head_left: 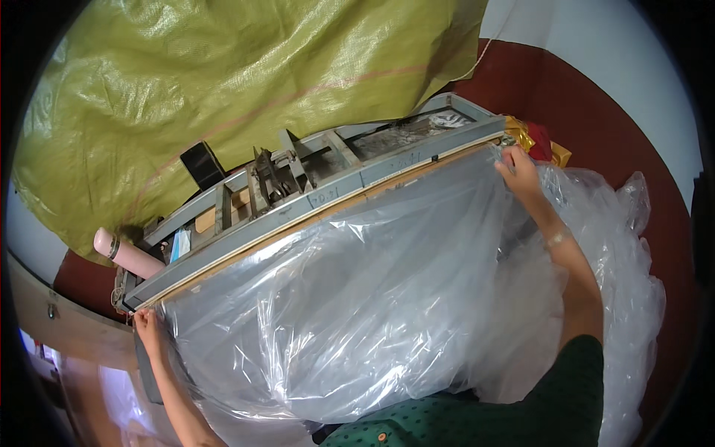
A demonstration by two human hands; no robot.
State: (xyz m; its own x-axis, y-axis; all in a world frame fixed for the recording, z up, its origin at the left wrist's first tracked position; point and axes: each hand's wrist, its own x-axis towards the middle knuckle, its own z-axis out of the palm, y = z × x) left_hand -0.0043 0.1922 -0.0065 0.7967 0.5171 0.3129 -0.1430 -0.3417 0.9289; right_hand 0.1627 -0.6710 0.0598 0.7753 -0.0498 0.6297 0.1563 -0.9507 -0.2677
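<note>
A wide sheet of clear plastic film (350,298) hangs from a long grey metal frame (320,197) toward my body. Along the frame's near side runs a thin wooden strip (298,227), and the film's upper edge lies against it. My left hand (149,331) pinches the film at the strip's left end. At the far right end, my right hand (521,173) grips the film's other upper corner with bent fingers. Between my hands the film is stretched along the strip, with creases lower down.
A pink bottle (130,255) leans at the frame's left end. A black phone (202,165) rests behind the frame, against a large yellow woven sheet (261,59). More bunched clear film (618,298) piles up on the right. Gold and red wrapping (536,140) sits beyond my right hand.
</note>
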